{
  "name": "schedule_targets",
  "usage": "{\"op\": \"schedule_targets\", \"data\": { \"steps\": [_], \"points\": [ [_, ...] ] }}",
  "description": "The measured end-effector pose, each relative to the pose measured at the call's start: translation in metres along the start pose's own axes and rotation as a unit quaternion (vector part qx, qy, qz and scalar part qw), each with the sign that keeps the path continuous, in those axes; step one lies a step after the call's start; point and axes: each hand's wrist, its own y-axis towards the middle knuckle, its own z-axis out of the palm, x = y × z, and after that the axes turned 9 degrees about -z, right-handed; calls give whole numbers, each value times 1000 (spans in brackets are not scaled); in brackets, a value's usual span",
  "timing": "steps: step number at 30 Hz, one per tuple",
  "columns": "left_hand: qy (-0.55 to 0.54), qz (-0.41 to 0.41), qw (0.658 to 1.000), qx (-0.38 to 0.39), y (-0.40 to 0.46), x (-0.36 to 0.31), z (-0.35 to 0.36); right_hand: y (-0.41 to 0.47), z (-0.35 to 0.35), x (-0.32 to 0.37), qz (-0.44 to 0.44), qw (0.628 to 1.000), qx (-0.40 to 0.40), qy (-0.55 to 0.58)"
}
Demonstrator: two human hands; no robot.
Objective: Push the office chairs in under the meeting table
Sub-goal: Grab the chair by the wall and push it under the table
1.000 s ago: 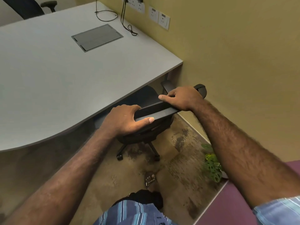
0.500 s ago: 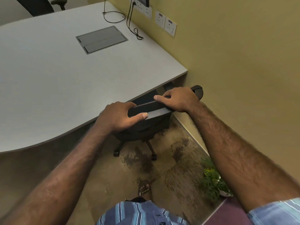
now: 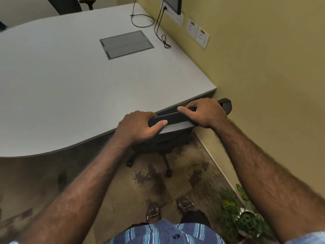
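Observation:
A black office chair (image 3: 173, 120) stands at the near right corner of the grey meeting table (image 3: 73, 88). Its seat is hidden under the tabletop; only the top bar of the backrest, part of the back and two wheeled legs show. My left hand (image 3: 139, 127) grips the left end of the backrest's top bar, thumb along its near face. My right hand (image 3: 204, 111) grips the right end, close to the table edge. The backrest's top sits right at the table's rim.
A yellow wall (image 3: 263, 85) runs close along the right of the chair. A potted plant (image 3: 242, 215) stands on the carpet at lower right. Another black chair (image 3: 70, 4) is at the table's far side. Cables (image 3: 158, 27) and a monitor lie at the far corner.
Both hands have pushed the chair forward. Its seat has slid under the tabletop and the backrest has come up to the table edge. I have stepped closer.

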Motion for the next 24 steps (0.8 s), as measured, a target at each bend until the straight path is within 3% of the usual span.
{"op": "schedule_targets", "data": {
  "steps": [24],
  "points": [
    [-9, -81, 995, -52, 48, -5, 9, 63, -2, -33, -72, 997, -10, 18]
  ]
}}
